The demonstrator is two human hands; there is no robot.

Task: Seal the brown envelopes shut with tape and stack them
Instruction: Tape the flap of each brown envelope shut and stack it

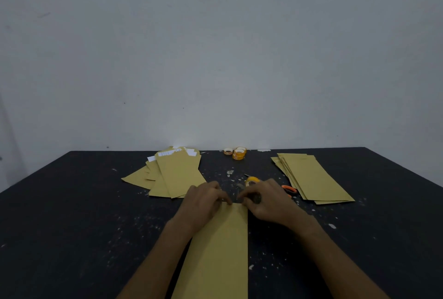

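On the table (pixel 72 226) the envelope (pixel 215 250) lies flat, lengthwise before the person. Thin, light and bendy, it probably slides easily; hold its far edge, where the left hand (pixel 203 202) and right hand (pixel 271 202) pinch it with curled fingers. Tape (pixel 252 180) sits just beyond.
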